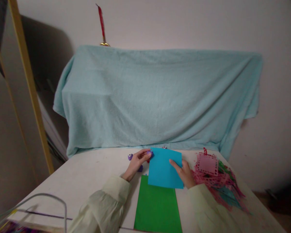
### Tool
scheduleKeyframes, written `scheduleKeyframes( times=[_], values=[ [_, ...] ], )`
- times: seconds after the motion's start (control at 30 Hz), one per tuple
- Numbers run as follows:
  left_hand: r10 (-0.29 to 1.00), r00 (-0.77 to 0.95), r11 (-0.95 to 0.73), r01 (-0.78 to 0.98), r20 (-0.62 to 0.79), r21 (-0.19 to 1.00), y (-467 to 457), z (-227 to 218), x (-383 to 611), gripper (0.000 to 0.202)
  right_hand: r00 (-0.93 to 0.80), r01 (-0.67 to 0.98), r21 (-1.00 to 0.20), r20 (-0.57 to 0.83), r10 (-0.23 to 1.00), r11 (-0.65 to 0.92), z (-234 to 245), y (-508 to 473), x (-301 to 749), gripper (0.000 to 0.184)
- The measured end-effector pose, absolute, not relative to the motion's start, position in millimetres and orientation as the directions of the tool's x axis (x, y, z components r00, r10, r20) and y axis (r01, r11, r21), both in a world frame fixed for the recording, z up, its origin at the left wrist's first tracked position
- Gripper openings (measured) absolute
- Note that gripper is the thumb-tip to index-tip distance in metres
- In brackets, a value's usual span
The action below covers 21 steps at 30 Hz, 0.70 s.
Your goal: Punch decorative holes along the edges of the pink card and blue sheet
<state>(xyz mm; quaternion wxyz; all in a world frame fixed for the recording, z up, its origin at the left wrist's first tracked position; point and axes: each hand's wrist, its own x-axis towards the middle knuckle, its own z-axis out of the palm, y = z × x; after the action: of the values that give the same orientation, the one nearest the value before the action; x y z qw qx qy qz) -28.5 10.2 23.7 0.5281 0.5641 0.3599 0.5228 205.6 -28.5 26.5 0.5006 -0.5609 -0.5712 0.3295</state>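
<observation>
A blue sheet of paper (162,171) is held up above the table, tilted towards me. My right hand (186,174) grips its right edge, thumb on the front and the other fingers behind. At the sheet's upper left corner, my left hand (136,162) pinches a small purple craft punch (149,153), which touches that corner. Another purple punch (130,157) with a white round top stands left of this hand, and a further purple piece (140,168) sits just below it. Under the blue paper's lower edge lies a green sheet (157,208), partly covered.
Right of my right hand, a pink card (208,164) with holes along its borders rests on a heap of pink, green and blue paper strips (223,184). A light blue towel (160,97) hangs behind the white table (92,181). A grey wire frame (65,210) stands front left.
</observation>
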Motion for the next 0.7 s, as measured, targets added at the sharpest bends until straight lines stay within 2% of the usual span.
scheduleKeyframes(
  times=[0.7],
  values=[
    [0.962, 0.195, -0.161, -0.16, 0.191, 0.974, 13.9, 20.7, -27.8, 0.042, 0.05, 0.312, -0.932, 0.209, 0.977, 0.183, 26.1, -29.4, 205.9, 0.034]
  ],
)
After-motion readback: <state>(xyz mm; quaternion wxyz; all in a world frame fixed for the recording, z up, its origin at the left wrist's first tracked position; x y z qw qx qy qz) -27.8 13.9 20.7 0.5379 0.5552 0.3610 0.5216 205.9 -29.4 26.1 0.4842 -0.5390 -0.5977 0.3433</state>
